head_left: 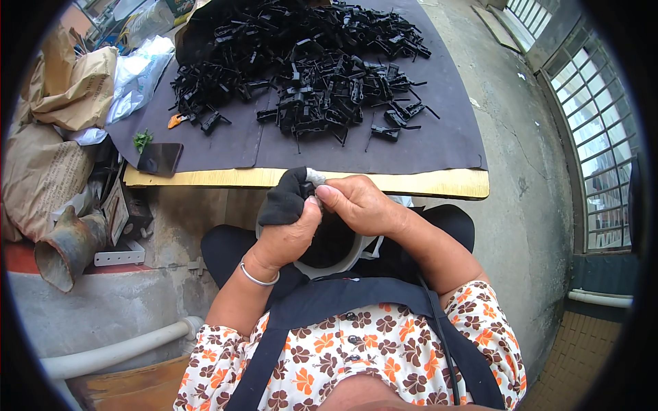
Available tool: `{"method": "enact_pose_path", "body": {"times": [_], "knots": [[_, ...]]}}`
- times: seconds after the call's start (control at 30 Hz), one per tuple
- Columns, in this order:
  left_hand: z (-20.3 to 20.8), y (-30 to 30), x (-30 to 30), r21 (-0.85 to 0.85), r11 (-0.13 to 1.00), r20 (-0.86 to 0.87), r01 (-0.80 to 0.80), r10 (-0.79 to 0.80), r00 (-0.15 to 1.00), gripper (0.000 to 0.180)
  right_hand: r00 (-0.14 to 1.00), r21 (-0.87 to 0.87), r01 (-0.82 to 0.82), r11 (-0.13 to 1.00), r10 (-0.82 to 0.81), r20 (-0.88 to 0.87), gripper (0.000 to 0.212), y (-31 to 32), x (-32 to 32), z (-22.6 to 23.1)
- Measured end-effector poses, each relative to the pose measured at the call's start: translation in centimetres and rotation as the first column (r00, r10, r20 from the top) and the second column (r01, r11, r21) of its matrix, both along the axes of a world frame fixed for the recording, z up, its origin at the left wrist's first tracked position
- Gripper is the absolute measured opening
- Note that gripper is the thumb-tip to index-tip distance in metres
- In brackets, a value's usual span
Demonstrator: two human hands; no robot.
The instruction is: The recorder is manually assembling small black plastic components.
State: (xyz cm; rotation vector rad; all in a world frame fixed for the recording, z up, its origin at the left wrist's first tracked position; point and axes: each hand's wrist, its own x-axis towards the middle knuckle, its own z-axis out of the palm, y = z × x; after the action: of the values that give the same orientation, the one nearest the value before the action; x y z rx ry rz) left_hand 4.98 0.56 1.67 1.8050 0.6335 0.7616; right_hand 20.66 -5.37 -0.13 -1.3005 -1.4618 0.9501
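Observation:
My left hand has a black cloth covering over its fingers, with a pale wrapped fingertip showing, and a silver bangle at its wrist. Bare, my right hand meets it just off the table's near edge. Both hands are closed, thumbs and fingers pinched together. A small dark bit shows between them, but the fingers hide most of it. Below the hands, between my knees, stands a white-rimmed bucket with a dark inside. Beyond them, a large heap of black plastic parts with thin stems covers the table.
The table has a dark cover and a yellow front edge. At its left lie a phone, a green sprig and an orange object. Paper sacks and a rusty pipe piece crowd the left side.

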Motion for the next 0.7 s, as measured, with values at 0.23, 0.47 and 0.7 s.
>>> {"method": "enact_pose_path", "body": {"times": [0.23, 0.47, 0.7], "knots": [[-0.2, 0.0, 0.1, 0.364, 0.929, -0.075, 0.064, -0.039, 0.996, 0.017, 0.998, 0.081, 0.051, 0.995, -0.054, 0.038, 0.035, 0.1, -0.8, -0.5], [0.0, 0.4, -0.9, 0.303, 0.941, -0.316, 0.152, -0.051, 0.947, 0.023, 0.918, 0.262, 0.128, 0.956, -0.215, 0.333, 0.028, -0.3, 3.1, 1.4], [-0.5, 1.6, -2.2, 0.545, 0.791, -0.468, 0.279, 0.011, 0.884, 0.031, 0.476, 0.208, 0.512, 0.833, -0.477, 0.739, 0.018, -0.4, 9.6, -0.4]]}}
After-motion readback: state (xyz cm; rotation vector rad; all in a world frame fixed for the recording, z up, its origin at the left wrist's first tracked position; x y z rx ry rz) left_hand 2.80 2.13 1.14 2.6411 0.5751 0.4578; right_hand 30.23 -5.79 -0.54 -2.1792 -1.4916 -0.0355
